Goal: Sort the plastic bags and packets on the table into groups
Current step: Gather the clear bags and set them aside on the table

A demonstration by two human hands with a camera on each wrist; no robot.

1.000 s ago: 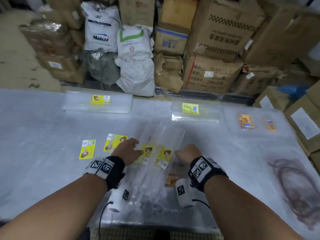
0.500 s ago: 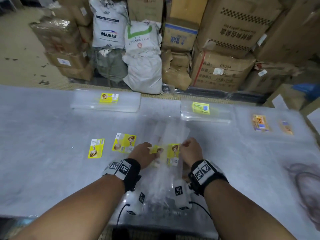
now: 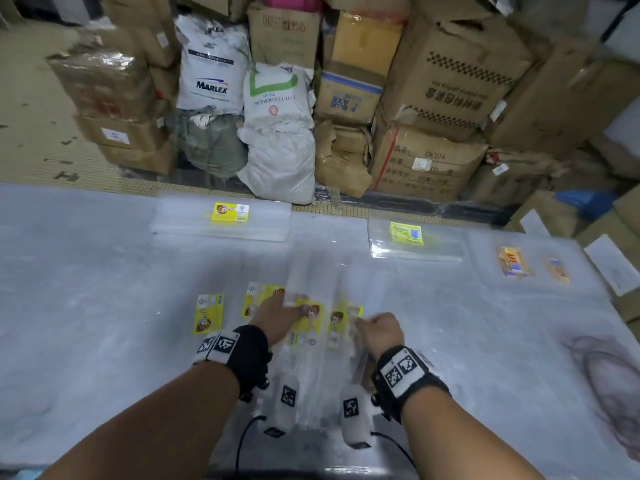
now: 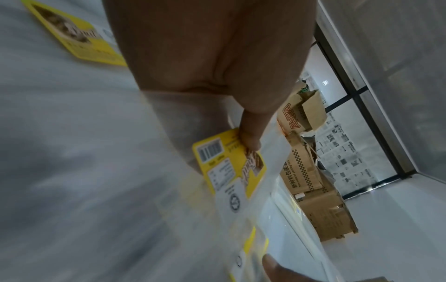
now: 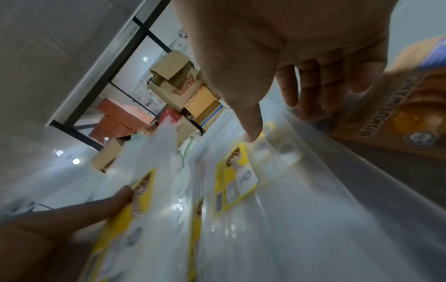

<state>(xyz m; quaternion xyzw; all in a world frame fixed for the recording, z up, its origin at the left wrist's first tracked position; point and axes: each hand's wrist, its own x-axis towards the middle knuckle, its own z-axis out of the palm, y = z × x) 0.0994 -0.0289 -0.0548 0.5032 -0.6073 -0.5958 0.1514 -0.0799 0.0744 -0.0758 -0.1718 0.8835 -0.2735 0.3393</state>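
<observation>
Left hand (image 3: 277,318) pinching a clear plastic bag with yellow printed label (image 3: 306,323); right hand (image 3: 381,330) thumb and curled fingers gripping a neighbouring clear yellow-labelled bag (image 3: 341,323) above the grey table (image 3: 104,341).

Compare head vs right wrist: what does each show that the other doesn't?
Head only: the two clear bag stacks at the table's far edge, and two loose yellow-label bags left of the left hand.
Right wrist only: an orange biscuit packet under the right hand.
Both: the yellow-label bags both hands pinch.
</observation>
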